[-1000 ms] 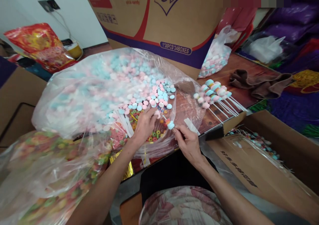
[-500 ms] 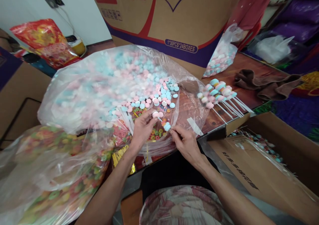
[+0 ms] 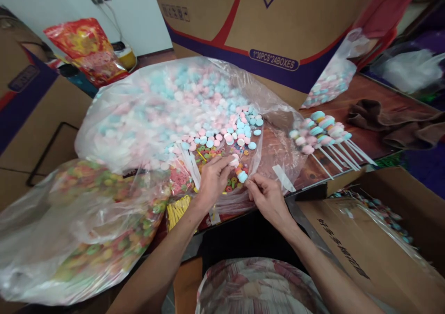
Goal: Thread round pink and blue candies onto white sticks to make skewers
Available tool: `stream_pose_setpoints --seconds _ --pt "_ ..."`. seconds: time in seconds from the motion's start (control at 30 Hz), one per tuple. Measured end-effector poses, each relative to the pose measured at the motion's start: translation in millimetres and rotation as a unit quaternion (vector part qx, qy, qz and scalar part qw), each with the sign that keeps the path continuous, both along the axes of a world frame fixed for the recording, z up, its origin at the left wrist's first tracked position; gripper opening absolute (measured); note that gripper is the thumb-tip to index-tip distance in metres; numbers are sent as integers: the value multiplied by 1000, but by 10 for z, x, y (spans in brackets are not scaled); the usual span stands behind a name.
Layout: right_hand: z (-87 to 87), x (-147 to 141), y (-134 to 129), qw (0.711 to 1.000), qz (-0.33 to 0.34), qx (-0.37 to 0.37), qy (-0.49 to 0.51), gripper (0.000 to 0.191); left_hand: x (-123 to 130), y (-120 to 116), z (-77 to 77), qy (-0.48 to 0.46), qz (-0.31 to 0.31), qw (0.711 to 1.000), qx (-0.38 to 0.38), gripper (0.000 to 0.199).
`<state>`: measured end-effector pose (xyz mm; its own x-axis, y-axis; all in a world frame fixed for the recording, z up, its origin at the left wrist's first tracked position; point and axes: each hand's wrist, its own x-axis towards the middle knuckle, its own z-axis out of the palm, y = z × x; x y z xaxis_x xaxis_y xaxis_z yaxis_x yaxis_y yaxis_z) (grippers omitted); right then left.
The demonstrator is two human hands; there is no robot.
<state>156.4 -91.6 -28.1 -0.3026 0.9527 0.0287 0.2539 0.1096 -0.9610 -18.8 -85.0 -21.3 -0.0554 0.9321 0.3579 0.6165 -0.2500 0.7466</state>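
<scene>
My left hand pinches pale pink candy at the upper end of a small candy stack. A light blue candy sits at the stack's lower end, beside the fingertips of my right hand, which are closed on the skewer's end. Orange pieces show between the pink and the blue. Behind my hands a large clear bag spills pink, blue and white candies. Small coloured rings lie under my left hand, near white sticks.
Finished candy skewers lie at the right beside a brown cloth. An open carton stands lower right, a bag of ring candies lower left. Gold ties lie near my left forearm. A large box stands behind.
The view has shifted, so the table and its contents appear farther right. The pink candy now sits closer to the orange and blue pieces, and both hands keep their pinch.
</scene>
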Motion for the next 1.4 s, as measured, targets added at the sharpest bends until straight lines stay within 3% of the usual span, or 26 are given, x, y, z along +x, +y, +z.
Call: stream_pose_setpoints --seconds 0.23,0.6,0.77,0.93,1.07,1.27,1.4 --pt "2 -78 -84 999 -20 -6 40 32 88 -144 53 48 9 999 -8 31" --pt "-19 -162 -42 995 -18 -44 84 33 165 -312 22 -51 -5 998 -37 32" --pt "53 -111 44 999 16 3 31 30 54 -381 163 -79 1 996 -29 34" --pt "-6 72 132 987 -59 143 -41 22 -286 -682 314 -88 111 989 34 26" --pt "-183 186 159 971 -75 207 -93 23 -540 -838 302 -55 203 978 4 21" --pt "-222 165 116 948 -70 284 -129 21 -496 -452 299 117 162 979 -32 23" --pt "-216 159 103 944 -69 294 -135 21 -460 -209 252 249 162 945 -138 25"
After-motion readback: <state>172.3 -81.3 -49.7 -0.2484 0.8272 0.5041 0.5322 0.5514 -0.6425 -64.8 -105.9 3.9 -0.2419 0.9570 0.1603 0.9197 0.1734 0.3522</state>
